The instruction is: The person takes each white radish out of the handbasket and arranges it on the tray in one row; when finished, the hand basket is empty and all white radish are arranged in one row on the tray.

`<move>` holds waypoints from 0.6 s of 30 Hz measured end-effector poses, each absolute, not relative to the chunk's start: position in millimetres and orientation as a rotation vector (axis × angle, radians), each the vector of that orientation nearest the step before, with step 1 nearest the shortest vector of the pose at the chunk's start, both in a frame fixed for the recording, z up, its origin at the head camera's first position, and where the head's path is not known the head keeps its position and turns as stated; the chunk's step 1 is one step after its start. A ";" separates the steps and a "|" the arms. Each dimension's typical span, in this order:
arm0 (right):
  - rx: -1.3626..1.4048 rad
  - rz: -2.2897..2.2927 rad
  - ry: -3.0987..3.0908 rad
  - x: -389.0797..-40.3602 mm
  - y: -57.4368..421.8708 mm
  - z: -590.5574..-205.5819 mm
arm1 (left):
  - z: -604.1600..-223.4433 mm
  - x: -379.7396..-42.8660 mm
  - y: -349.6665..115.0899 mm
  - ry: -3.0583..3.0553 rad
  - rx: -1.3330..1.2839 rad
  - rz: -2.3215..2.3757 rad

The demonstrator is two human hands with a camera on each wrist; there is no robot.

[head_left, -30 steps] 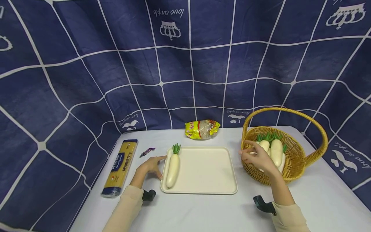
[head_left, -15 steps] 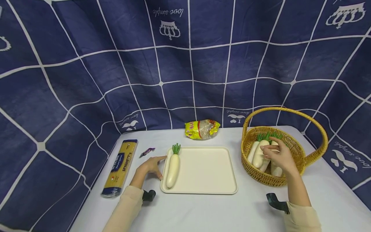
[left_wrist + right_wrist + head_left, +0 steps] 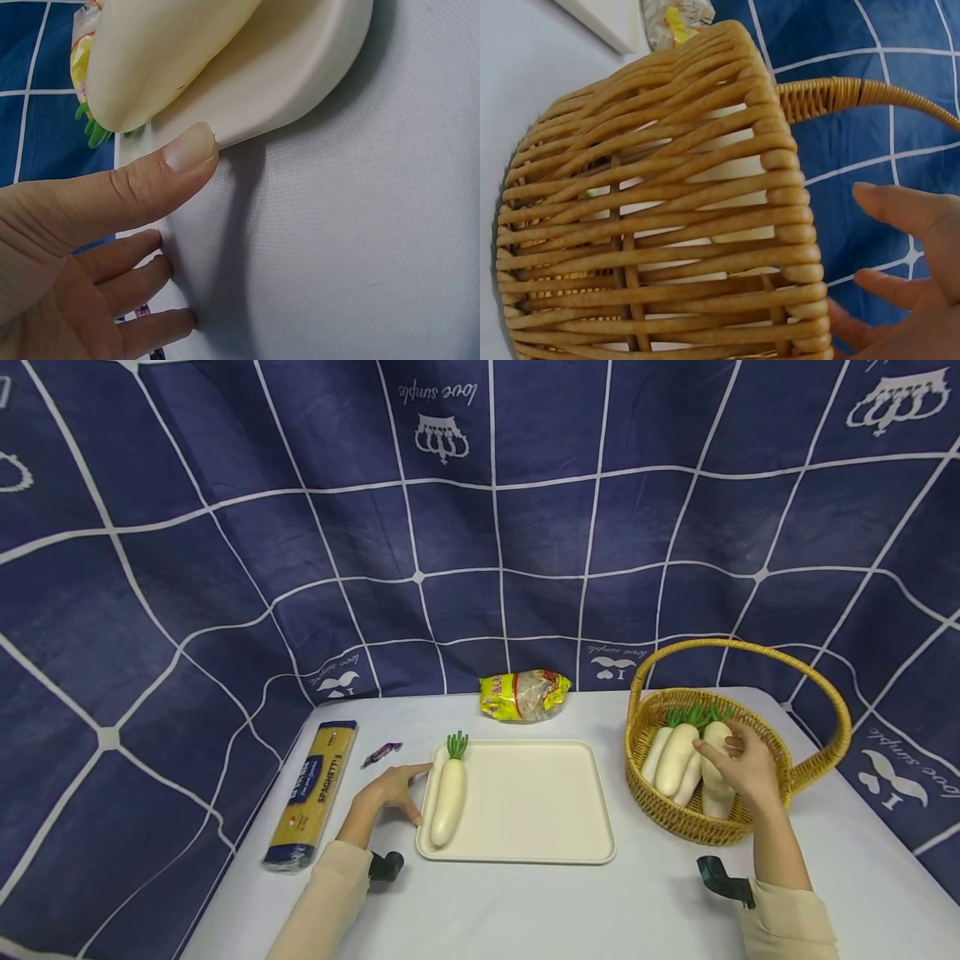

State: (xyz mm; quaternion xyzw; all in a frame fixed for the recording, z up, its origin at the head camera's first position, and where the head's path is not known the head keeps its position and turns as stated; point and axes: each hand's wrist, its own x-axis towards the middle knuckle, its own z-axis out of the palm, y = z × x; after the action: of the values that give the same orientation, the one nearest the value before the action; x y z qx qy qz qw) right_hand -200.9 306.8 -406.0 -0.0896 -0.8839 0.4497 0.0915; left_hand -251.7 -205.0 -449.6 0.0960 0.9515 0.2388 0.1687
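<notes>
A cream tray (image 3: 532, 802) lies mid-table with one white radish (image 3: 447, 802), green leaves at the top, along its left side. My left hand (image 3: 388, 789) is at the tray's left edge; in the left wrist view its thumb (image 3: 187, 150) touches the rim while other fingers rest towards the tablecloth. To the right stands a wicker basket (image 3: 686, 822) holding several white radishes (image 3: 677, 760). My right hand (image 3: 753, 768) is over the basket, thumb and fingers spread about the rightmost radish (image 3: 717, 781). In the right wrist view, the basket wall (image 3: 667, 225) hides any contact.
A spaghetti pack (image 3: 313, 793) lies at the left, with a small purple wrapped candy (image 3: 381, 754) beside it. A yellow and clear bag (image 3: 525, 695) sits at the back. The basket's tall handle (image 3: 750, 647) arches over it. Blue cloth (image 3: 465, 527) hangs behind.
My right hand has gone from the basket's left side to the rightmost radish, its fingers now nearer that radish. The left hand, the tray and the radish on it have stayed put.
</notes>
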 end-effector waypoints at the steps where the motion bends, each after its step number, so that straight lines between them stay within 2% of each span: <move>1: -0.287 1.321 -2.646 -201.3 308.0 -406.5 | -449.7 -251.8 -205.1 2.706 0.276 0.679; 18: -0.453 1.405 -2.857 -207.9 320.9 -416.2 | -451.5 -253.0 -205.7 2.712 0.286 0.662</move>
State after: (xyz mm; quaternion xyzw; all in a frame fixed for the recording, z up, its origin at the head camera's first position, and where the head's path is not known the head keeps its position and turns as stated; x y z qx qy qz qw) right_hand -207.9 320.9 -416.2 -0.1409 -0.8878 0.4365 -0.0370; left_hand -253.0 -205.7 -451.5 0.1006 0.9529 0.2324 0.1668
